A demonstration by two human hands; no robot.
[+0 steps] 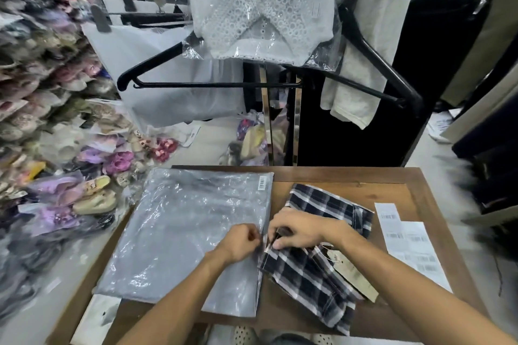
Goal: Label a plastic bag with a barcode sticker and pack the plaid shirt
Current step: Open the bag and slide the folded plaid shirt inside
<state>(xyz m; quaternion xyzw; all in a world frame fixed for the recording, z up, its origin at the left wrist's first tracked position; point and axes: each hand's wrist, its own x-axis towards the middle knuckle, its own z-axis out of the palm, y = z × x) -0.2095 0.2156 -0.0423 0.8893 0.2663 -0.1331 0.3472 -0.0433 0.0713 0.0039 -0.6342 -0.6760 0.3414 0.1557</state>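
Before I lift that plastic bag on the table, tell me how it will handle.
The plastic bag will likely flop and sag, since it lies thin and wrinkled. Its glossy film probably slips between fingers. It looks light, so it may slide across the wooden table if pushed.

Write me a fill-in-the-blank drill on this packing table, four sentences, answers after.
1. The barcode sticker sits at the far right corner of the ___.
2. The shirt has a ___ pattern.
3. The left hand and right hand meet at the bag's ___ edge.
4. The label sheets lie on the table to the ___ of the shirt.

Missing words: bag; plaid; right; right
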